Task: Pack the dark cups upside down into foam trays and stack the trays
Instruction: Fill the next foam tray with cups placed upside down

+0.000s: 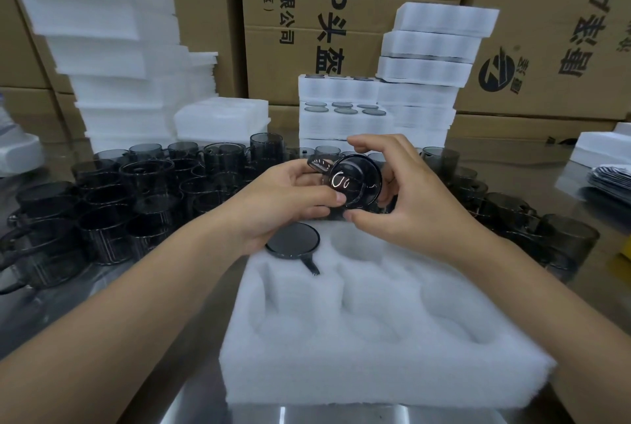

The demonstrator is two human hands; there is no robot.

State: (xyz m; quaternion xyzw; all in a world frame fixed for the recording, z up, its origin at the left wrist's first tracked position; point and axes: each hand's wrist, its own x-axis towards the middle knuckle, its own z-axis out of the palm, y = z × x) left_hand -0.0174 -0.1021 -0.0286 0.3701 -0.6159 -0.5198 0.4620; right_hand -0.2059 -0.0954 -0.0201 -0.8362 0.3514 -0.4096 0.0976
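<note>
The left hand (283,198) and right hand (416,208) are bare, with short, plain fingernails. The left forearm (136,287) and right forearm (546,287) are likewise bare up to the near edge.

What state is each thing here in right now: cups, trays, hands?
Dark translucent plastic cup in hands: held aloft, tilted, base toward camera.
Left hand: grips that cup.
Right hand: grips it too.
Dark cup in tray: seated upside down.
White foam tray in front: one pocket filled, others seen empty.
Loose dark cups on table: upright, unpacked.
</note>
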